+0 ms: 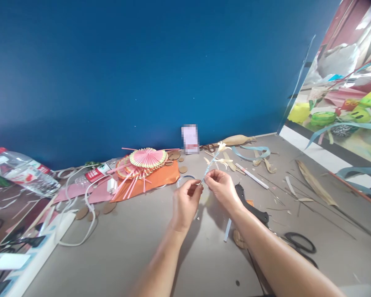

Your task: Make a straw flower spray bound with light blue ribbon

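A craft flower stem point(209, 166) wrapped in light blue strip stands tilted between my hands, with cream-coloured petals point(223, 147) at its top. My left hand point(187, 203) pinches the stem's lower end between thumb and fingers. Just above and to the right, my right hand point(221, 187) pinches the same stem, its fingertips close to the left ones. A black glue gun point(253, 209) lies partly behind my right forearm. Below my right hand rests a pale glue stick point(227, 230). Behind my left hand a clear ring point(186, 180) lies on the table.
Black scissors point(300, 242) lie right of my forearm. Dried husks point(317, 182), thin sticks, a white pen point(252, 176) and blue ribbon point(250, 154) spread across the right. Pink paper fans point(148, 159), white cables point(88, 231), bottles point(29, 171) and a power strip point(46, 247) occupy the left.
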`<state>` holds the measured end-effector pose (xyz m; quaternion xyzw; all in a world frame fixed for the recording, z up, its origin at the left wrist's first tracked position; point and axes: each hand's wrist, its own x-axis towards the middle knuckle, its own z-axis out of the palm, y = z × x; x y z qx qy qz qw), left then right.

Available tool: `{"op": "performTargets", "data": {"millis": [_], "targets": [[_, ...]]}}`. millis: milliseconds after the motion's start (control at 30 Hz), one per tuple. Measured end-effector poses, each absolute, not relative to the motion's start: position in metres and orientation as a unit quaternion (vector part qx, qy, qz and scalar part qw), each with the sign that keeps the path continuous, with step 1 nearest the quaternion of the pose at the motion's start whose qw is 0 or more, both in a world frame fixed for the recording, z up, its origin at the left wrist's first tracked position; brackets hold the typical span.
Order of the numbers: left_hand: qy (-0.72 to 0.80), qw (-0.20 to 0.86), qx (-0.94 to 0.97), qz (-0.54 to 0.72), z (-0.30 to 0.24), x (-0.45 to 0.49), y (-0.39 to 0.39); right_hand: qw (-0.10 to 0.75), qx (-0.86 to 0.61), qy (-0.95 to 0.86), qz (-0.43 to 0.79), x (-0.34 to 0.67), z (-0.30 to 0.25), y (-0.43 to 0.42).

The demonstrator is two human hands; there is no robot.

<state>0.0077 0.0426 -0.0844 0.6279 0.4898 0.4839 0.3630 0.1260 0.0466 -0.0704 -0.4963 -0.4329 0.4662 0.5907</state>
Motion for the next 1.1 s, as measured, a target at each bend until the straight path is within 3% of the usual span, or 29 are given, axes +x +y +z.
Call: {"op": "performTargets", "data": {"millis": [133, 300, 400, 533, 633, 800, 1100], "targets": [[0.486, 0.167, 0.731, 0.449, -0.084, 0.008, 0.037, 0.6, -0.524, -0.424, 0.431, 0.123, -0.077, 0.047], [0.473, 0.137, 0.73, 0.474, -0.083, 0.009, 0.036, 0.605, -0.532, -0.429, 0.408, 0.118, -0.077, 0.045], [0.488, 0.249, 0.676, 0.493, -0.083, 0.009, 0.039, 0.6, -0.525, -0.45, 0.403, 0.118, -0.072, 0.043], [0.467, 0.522, 0.506, 0.503, -0.081, 0.009, 0.046, 0.579, -0.505, -0.458, 0.447, 0.12, -0.068, 0.043], [0.416, 0.647, 0.399, 0.499, -0.079, 0.008, 0.049, 0.577, -0.486, -0.437, 0.49, 0.121, -0.069, 0.044], [0.379, 0.726, 0.307, 0.485, -0.079, 0.007, 0.051, 0.579, -0.43, -0.399, 0.566, 0.122, -0.069, 0.045], [0.345, 0.799, 0.207, 0.448, -0.077, 0.003, 0.052, 0.566, -0.418, -0.414, 0.578, 0.127, -0.072, 0.047]]}}
